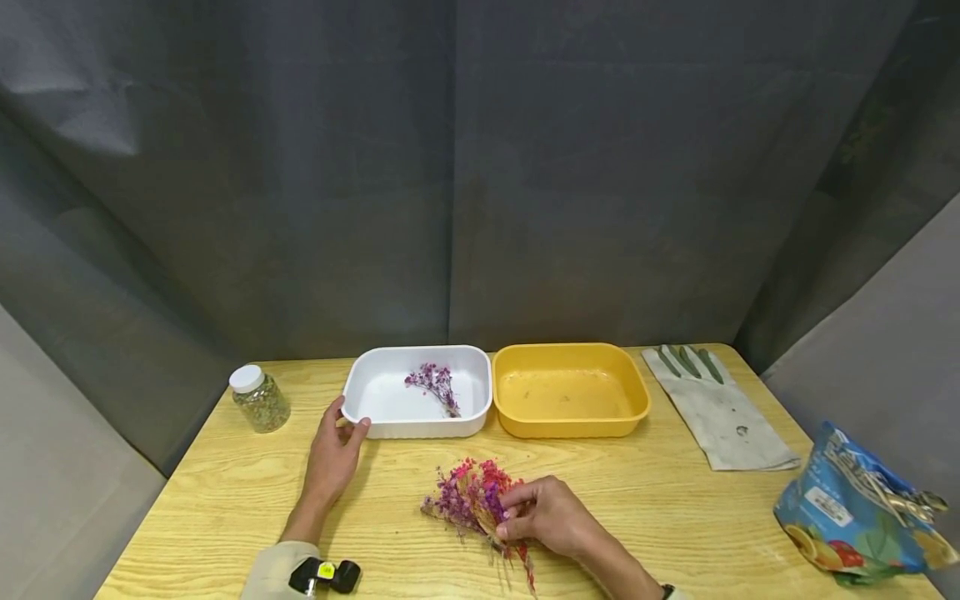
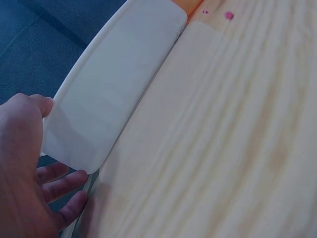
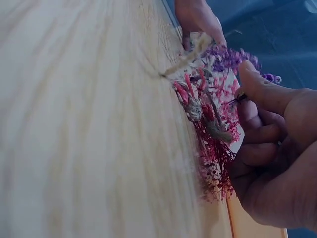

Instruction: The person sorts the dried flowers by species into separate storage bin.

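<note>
My left hand (image 1: 332, 460) holds the near left corner of a white plastic tub (image 1: 375, 427), its thumb at the rim. A sprig of small purple dried flowers (image 1: 435, 383) lies inside that tub. In front of the tubs lies a bunch of dried flowers (image 1: 467, 496) in red, pink, purple and tan. Over its right side, my right hand (image 1: 551, 517) pinches a purple dried flower sprig (image 3: 230, 58) between thumb and forefinger. Tied string (image 3: 194, 110) shows among the stems in the right wrist view.
A yellow tub (image 1: 572, 427) adjoins the white one. At the left stands a white-lidded jar (image 1: 262, 404) of dried bits. A grey cloth (image 1: 723, 421) with several green pods (image 1: 687, 362) lies at the right, near a blue printed bag (image 1: 847, 517) with metal tools on top.
</note>
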Demonstrator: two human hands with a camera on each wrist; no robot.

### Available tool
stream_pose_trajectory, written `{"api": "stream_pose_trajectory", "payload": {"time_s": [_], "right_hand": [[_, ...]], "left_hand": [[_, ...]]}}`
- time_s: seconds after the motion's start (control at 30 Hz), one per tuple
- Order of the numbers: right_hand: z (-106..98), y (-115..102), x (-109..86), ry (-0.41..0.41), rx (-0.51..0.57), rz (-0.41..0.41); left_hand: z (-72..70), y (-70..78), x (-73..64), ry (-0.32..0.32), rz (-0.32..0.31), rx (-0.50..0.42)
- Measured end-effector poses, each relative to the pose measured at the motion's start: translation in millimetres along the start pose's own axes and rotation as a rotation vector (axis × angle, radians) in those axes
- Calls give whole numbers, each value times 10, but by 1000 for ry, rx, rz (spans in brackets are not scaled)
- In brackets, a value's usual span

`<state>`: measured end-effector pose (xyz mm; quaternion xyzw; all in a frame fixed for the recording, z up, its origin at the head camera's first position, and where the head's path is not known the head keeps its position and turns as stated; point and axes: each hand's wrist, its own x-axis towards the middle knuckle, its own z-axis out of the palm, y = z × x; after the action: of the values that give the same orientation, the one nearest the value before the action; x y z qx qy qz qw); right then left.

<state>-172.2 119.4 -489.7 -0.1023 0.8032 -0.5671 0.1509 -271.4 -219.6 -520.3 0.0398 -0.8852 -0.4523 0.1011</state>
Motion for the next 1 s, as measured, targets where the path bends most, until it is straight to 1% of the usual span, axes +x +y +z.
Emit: {"api": "stream_pose_trajectory", "payload": {"time_s": [0.3, 0.5, 0.77, 1.0], "right_hand": [[-12, -13, 4, 45, -46, -5], [-25, -40, 16, 24, 45, -5], [-66, -89, 18, 26, 93, 36], [-147, -150, 24, 11, 137, 16]], "left_hand": [[6, 8, 18, 5, -6, -1], [5, 6, 20, 6, 0, -2], [13, 0, 28, 3, 5, -9], [4, -6, 0, 8, -1, -6]]}}
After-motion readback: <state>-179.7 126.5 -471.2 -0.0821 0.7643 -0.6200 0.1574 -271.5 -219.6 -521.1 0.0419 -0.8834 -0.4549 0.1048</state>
